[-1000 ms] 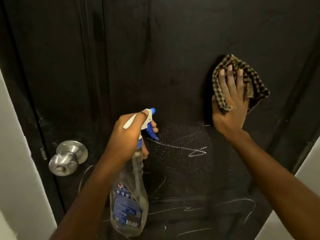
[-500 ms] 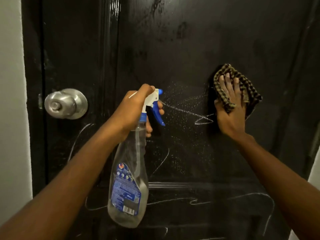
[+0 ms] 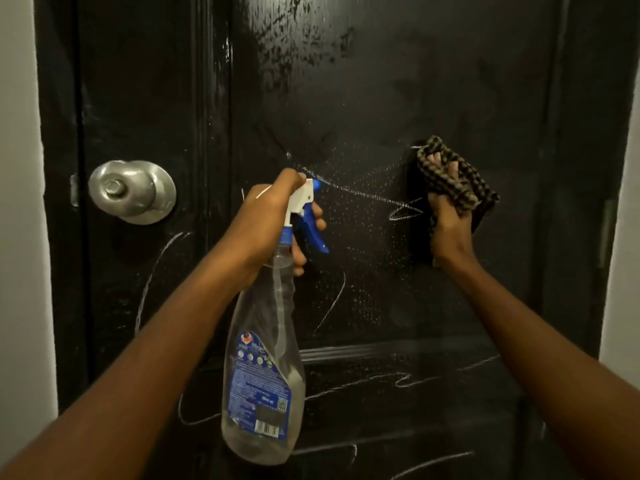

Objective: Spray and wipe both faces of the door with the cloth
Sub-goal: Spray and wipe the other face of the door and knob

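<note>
One face of the door [image 3: 433,84] is all we get from here, and I'd call it only part done: above the fingers the black paint gleams wet and smeary, while between and below the two hands pale scribbles [image 3: 405,207] run across it unwiped. The left hand [image 3: 266,220] grips the neck of the spray bottle [image 3: 263,375], its fingers [image 3: 316,216] curled round the blue trigger, nozzle aimed at the door just past the fingertips. A speckle of fine droplets [image 3: 360,237] sits on the paint between that nozzle and the other hand. Over there the right hand [image 3: 450,223] has the checked cloth [image 3: 457,181] bunched up, fingers [image 3: 452,168] curled into the folds and pressing it to the door, right at the end of a zigzag mark. My read: spraying and wiping are under way mid-panel, the lower panel beneath both hands is yet to do, and the far face can't be seen at all, so no verdict on that. Now the count: one door, one bottle with only a little liquid at the bottom, one cloth, two hands, one metal knob [image 3: 131,190] off to the left of the trigger fingers. Scribbles, at least five separate strokes, though in this dim light I can't be sure.
</note>
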